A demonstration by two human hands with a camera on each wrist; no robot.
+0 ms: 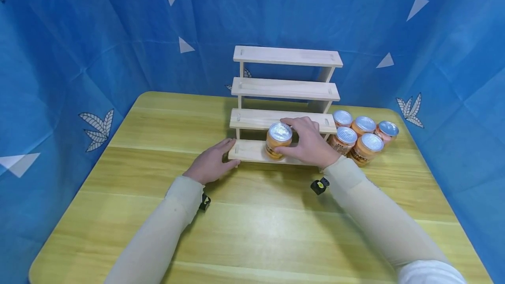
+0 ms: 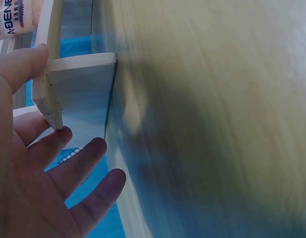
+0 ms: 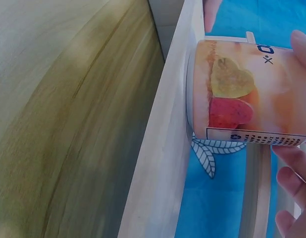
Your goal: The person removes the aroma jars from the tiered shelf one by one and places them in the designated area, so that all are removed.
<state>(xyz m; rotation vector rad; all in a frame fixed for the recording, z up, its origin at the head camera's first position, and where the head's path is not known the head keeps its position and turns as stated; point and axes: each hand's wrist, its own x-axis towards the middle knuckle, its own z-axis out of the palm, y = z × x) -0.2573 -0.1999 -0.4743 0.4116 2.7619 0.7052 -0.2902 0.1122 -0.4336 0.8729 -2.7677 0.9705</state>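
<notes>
On the lowest step of a wooden tiered shelf [image 1: 252, 156] stands an orange-labelled can [image 1: 280, 138] with a silvery lid. My right hand [image 1: 309, 141] holds this can between thumb and fingers, near its top. In the right wrist view the can [image 3: 247, 94] shows heart shapes on its label, and its base meets the board. My left hand [image 1: 211, 161] grips the left end of the lowest step, thumb at the front edge and index finger at the back edge. The left wrist view shows its other fingers [image 2: 76, 171] spread off the wood.
Several similar cans [image 1: 364, 124] stand grouped on the table right of the shelf. Higher steps [image 1: 286, 89] rise toward the back. A blue patterned curtain [image 1: 315, 8] surrounds the wood-grain table [image 1: 252, 231] at the back and sides.
</notes>
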